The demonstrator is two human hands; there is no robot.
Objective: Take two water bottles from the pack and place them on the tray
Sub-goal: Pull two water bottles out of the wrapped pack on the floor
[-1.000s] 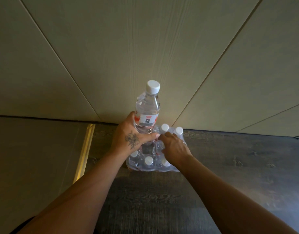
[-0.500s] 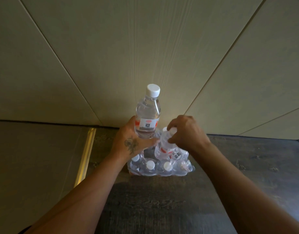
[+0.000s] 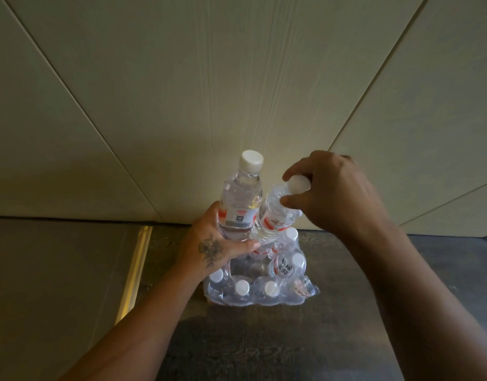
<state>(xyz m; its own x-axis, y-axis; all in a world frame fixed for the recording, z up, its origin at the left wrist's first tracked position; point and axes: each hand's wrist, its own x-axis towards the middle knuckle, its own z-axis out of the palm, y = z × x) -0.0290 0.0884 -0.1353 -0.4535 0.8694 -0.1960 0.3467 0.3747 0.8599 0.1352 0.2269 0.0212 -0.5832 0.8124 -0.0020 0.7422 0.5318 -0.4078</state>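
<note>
Bottles are in both hands above the shrink-wrapped pack (image 3: 261,287), which sits on the dark wood-grain floor (image 3: 264,347) close to the pale panelled wall (image 3: 236,78). The left hand (image 3: 212,246) (a flower tattoo on its back) is wrapped around the lower body of the first bottle (image 3: 241,202), fingers closed on it just under the red-and-white label; this bottle stands nearly upright, white cap on top. The right hand (image 3: 335,193) grips the second bottle (image 3: 278,213) at the neck, thumb and fingers pinched around its white cap, and the bottle tilts with its base down toward the pack and touching the first bottle's side. Several white caps show inside the torn wrap. A brass floor strip (image 3: 135,270) runs to the left. No tray is in view.
</note>
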